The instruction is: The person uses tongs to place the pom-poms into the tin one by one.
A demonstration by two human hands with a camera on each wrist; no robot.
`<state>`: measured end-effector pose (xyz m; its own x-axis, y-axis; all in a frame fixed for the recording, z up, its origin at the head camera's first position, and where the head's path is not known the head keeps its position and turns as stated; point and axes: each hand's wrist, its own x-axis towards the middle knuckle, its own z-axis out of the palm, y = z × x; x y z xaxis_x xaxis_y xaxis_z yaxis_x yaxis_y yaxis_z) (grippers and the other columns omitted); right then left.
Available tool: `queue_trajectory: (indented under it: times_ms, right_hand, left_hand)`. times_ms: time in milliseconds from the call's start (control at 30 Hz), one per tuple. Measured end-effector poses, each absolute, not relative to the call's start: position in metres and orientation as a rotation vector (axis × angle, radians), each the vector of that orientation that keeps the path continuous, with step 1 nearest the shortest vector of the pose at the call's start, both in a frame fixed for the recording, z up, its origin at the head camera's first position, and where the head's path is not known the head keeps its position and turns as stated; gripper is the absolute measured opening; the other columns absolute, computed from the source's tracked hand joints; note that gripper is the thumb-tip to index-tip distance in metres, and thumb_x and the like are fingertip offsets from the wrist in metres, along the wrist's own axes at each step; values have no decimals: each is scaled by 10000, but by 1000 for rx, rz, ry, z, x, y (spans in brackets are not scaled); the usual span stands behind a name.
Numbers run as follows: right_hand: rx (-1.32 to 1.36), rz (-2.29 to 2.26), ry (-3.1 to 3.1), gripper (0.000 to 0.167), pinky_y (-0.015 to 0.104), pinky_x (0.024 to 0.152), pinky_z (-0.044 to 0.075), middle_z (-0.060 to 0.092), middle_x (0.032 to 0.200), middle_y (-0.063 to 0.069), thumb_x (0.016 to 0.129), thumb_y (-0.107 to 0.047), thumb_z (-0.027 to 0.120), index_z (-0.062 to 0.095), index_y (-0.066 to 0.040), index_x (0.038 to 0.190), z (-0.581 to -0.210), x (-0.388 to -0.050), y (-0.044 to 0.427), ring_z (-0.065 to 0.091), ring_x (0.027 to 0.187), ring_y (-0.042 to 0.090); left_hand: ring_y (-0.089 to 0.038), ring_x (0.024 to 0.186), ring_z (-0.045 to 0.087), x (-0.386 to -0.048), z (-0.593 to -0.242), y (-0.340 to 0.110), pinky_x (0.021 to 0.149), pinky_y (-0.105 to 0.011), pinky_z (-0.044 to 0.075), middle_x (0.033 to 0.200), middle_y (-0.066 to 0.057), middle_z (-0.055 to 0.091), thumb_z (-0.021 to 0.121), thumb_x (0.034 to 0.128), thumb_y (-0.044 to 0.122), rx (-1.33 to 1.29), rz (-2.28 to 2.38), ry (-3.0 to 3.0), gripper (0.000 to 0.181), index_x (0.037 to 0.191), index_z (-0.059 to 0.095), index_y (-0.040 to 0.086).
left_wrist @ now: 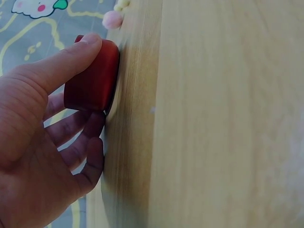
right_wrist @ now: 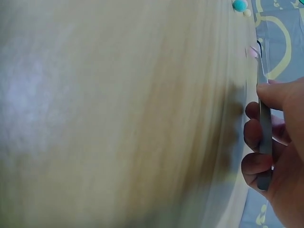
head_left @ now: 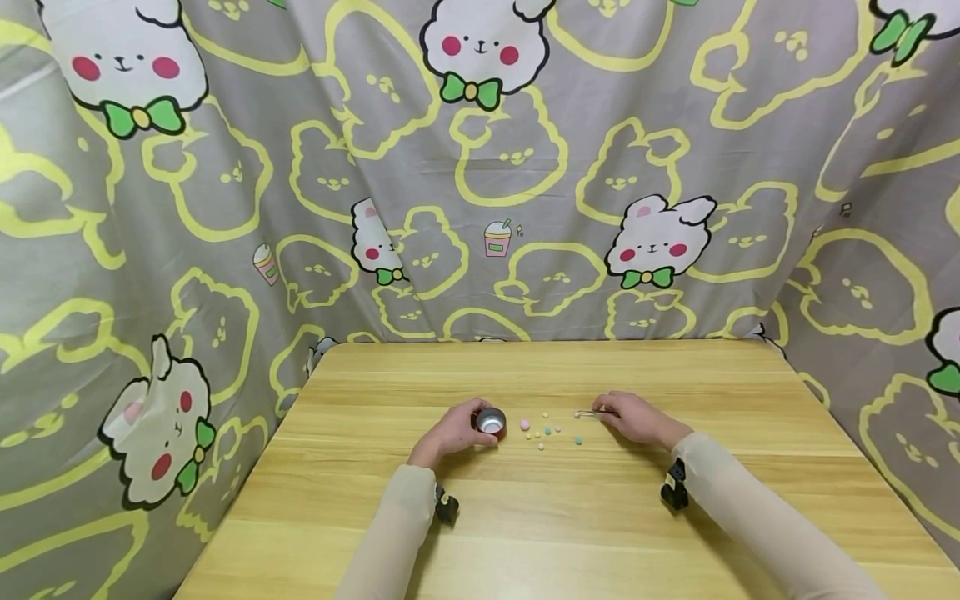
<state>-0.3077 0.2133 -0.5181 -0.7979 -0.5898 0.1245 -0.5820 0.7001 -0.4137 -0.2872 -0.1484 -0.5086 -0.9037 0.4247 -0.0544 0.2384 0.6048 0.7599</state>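
Observation:
My left hand grips a small round cup, dark red outside with a silvery inside. In the left wrist view the thumb lies along the top of the red cup, near the wooden surface. On the right, my right hand holds metal tweezers pointing left. A small pale pinkish pom-pom is at the tweezers' tips; whether it is pinched or only touched I cannot tell. Several small pom-poms lie between the hands, among them a larger pink one and a teal one.
A light wooden table spans the area under both hands. Behind it and along the sides hangs a grey curtain with rabbit prints. A black wrist camera is strapped to the left wrist, another to the right.

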Motion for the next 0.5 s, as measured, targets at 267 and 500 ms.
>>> queue_trajectory:
  times_ms: [267, 500]
  right_hand:
    - [-985, -741, 2878, 149, 344, 641, 409, 578, 852, -17, 933, -71, 577, 648, -91, 1062, -514, -308, 213, 477, 705, 124]
    - [-1077, -737, 2904, 148, 346, 669, 442, 587, 881, -29, 934, -73, 573, 644, -108, 1059, -509, -309, 210, 516, 755, 113]
  left_hand:
    - [-223, 1058, 545, -287, -508, -148, 934, -409, 405, 1099, -36, 597, 817, 746, 187, 548, 1153, 2628, 513, 1176, 553, 97]
    - [-226, 1058, 545, -287, -507, -148, 929, -416, 408, 1100, -35, 596, 816, 749, 185, 547, 1164, 2619, 508, 1174, 552, 100]
